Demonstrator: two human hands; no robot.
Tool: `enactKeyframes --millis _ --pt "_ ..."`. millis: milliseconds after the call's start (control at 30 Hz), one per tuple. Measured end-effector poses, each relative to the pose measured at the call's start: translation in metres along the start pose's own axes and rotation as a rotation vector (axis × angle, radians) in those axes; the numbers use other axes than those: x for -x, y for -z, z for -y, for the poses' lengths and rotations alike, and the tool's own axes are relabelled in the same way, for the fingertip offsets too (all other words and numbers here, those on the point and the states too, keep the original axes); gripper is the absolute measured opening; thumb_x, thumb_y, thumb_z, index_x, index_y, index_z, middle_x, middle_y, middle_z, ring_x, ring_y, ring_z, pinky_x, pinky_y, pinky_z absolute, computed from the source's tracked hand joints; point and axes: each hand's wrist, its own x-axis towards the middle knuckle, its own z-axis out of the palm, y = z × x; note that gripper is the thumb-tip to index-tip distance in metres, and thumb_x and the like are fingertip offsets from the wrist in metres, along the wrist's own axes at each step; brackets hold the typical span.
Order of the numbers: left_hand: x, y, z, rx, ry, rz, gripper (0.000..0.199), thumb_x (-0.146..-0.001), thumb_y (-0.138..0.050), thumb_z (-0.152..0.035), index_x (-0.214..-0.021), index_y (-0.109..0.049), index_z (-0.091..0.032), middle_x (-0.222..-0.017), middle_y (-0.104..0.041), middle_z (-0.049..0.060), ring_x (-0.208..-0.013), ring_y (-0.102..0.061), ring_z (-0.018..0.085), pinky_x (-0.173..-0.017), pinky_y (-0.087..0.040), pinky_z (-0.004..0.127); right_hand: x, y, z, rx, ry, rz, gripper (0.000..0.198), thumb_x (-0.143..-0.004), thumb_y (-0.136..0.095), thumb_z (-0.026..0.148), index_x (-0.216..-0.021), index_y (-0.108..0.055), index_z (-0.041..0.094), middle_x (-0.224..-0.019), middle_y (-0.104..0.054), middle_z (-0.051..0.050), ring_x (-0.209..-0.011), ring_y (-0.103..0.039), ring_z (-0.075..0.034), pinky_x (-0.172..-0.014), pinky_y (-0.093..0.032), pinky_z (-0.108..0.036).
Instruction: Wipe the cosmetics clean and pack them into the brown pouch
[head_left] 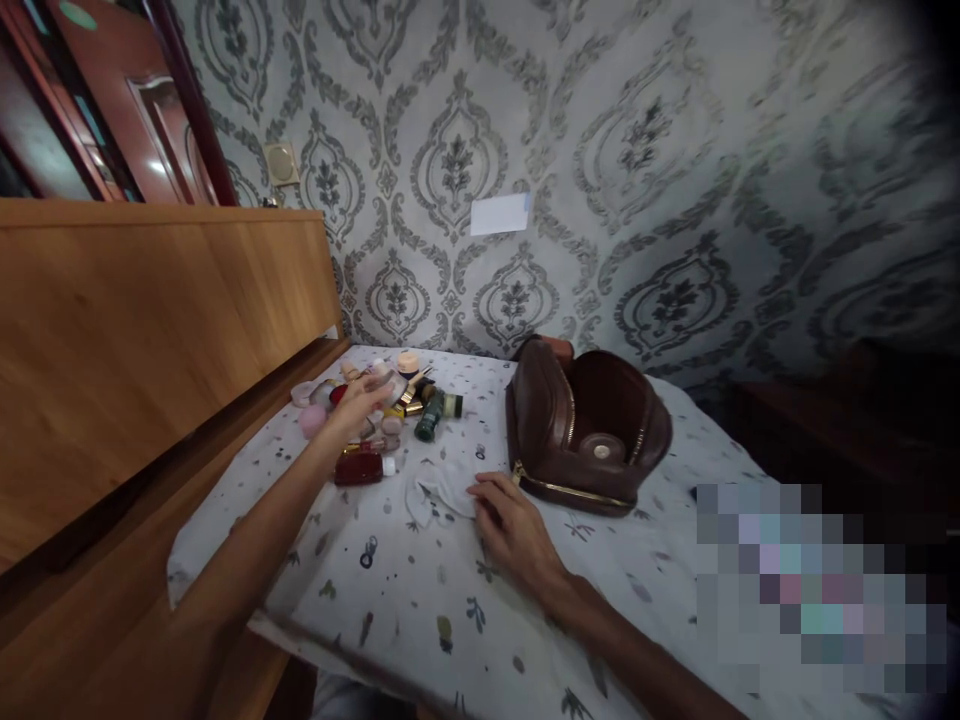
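Observation:
My left hand [363, 402] reaches in among a cluster of small cosmetics, its fingers closed at a pale item [395, 389] too unclear to name. Near that hand lie a dark red bottle [360, 467] with a white cap, a green bottle [430, 416], a makeup brush [412, 387], a pink round sponge-like piece [313, 421] and a cream-coloured jar [408, 363]. My right hand [517, 527] is low over the table with curled fingers, gripping the edge of a crumpled white cloth [442, 490]. Just beyond it stands a brown leather bag [585, 480], unzipped, its inside showing.
A patterned white cloth covers the table [405, 620]. Along the left runs a wooden panel [165, 310]. The patterned wall [450, 130] rises behind, with a white paper [500, 214] on it. A pixelated patch hides something at lower right.

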Motion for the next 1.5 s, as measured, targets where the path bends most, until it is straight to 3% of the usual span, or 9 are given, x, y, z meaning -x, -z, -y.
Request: enactKeyframes --millis 133,333,433,633,800,933,1167,1333,1500 --pt "0.0 -0.025 -0.016 0.439 -0.008 -0.04 0.033 -0.103 -0.036 -0.036 -0.126 -0.052 -0.018 -0.111 -0.069 0.011 -0.106 -0.067 0.019 -0.082 -0.059 0.033 -0.024 -0.002 -0.001 -0.11 -0.1 -0.014 0.023 -0.091 -0.05 0.028 -0.104 -0.066 0.018 -0.094 -0.068 -0.008 -0.075 -0.066 -0.018 -0.066 -0.055 -0.031" --pt "0.018 -0.064 -0.041 1.49 0.129 0.122 0.017 -0.091 -0.064 -0.027 -0.102 -0.066 -0.015 -0.102 -0.074 0.007 -0.088 -0.071 0.018 -0.078 -0.061 0.032 -0.04 -0.021 -0.015 -0.335 -0.272 -0.155 0.052 -0.086 -0.061 0.045 -0.13 -0.056 0.019 -0.106 -0.069 -0.011 -0.08 -0.066 -0.019 -0.064 -0.054 -0.031" --pt "0.03 -0.082 -0.047 1.565 0.193 0.259 0.021 -0.094 -0.059 -0.028 -0.105 -0.068 -0.012 -0.102 -0.075 0.011 -0.09 -0.072 0.021 -0.082 -0.06 0.035 -0.038 -0.033 -0.025 -0.393 -0.302 -0.201 0.058 -0.084 -0.063 0.047 -0.134 -0.054 0.02 -0.116 -0.067 -0.012 -0.097 -0.066 -0.024 -0.074 -0.055 -0.035" --pt "0.042 -0.099 -0.043 1.48 0.276 0.441 0.035 -0.098 -0.052 -0.037 -0.111 -0.068 -0.009 -0.104 -0.075 0.016 -0.093 -0.073 0.024 -0.088 -0.059 0.041 -0.042 -0.034 -0.027 -0.503 -0.353 -0.226 0.055 -0.081 -0.067 0.047 -0.128 -0.055 0.019 -0.12 -0.066 -0.01 -0.112 -0.062 -0.026 -0.093 -0.053 -0.04" --pt "0.04 -0.106 -0.034 1.327 0.24 0.411 0.04 -0.09 -0.063 -0.046 -0.103 -0.07 -0.008 -0.098 -0.075 0.016 -0.091 -0.071 0.023 -0.084 -0.059 0.035 -0.043 -0.03 -0.025 -0.613 -0.34 -0.238 0.045 -0.079 -0.071 0.042 -0.117 -0.055 0.022 -0.114 -0.068 -0.007 -0.105 -0.065 -0.024 -0.094 -0.052 -0.039" --pt "0.04 -0.106 -0.029 1.03 0.093 0.294 0.041 -0.091 -0.058 -0.046 -0.115 -0.064 -0.013 -0.112 -0.07 0.014 -0.1 -0.068 0.024 -0.079 -0.059 0.034 -0.042 -0.032 -0.03 -0.555 -0.357 -0.253 0.045 -0.077 -0.073 0.041 -0.113 -0.057 0.021 -0.11 -0.07 -0.008 -0.101 -0.066 -0.025 -0.092 -0.052 -0.04" --pt "0.043 -0.094 -0.024 0.189 -0.403 0.013 0.031 -0.097 -0.039 -0.022 -0.119 -0.06 -0.017 -0.115 -0.065 0.012 -0.11 -0.06 0.022 -0.101 -0.048 0.04 -0.041 -0.035 -0.035 -0.371 -0.319 -0.2 0.046 -0.077 -0.072 0.036 -0.119 -0.06 0.021 -0.116 -0.07 -0.008 -0.105 -0.066 -0.026 -0.093 -0.051 -0.041" --pt "0.044 -0.09 -0.026 0.029 -0.435 -0.013 0.03 -0.097 -0.037 -0.019 -0.116 -0.059 -0.016 -0.109 -0.065 0.011 -0.104 -0.061 0.022 -0.095 -0.05 0.038 -0.038 -0.039 -0.042 -0.282 -0.318 -0.153 0.056 -0.075 -0.073 0.033 -0.126 -0.056 0.02 -0.125 -0.067 -0.011 -0.115 -0.063 -0.029 -0.097 -0.05 -0.045" --pt "0.027 -0.06 -0.019 -0.224 -0.364 -0.152 0.029 -0.097 -0.041 -0.021 -0.117 -0.061 -0.018 -0.113 -0.064 0.011 -0.111 -0.058 0.024 -0.1 -0.047 0.041 -0.036 -0.037 -0.04 -0.212 -0.347 -0.101 0.06 -0.074 -0.072 0.03 -0.13 -0.054 0.019 -0.127 -0.066 -0.012 -0.117 -0.061 -0.031 -0.096 -0.05 -0.046"
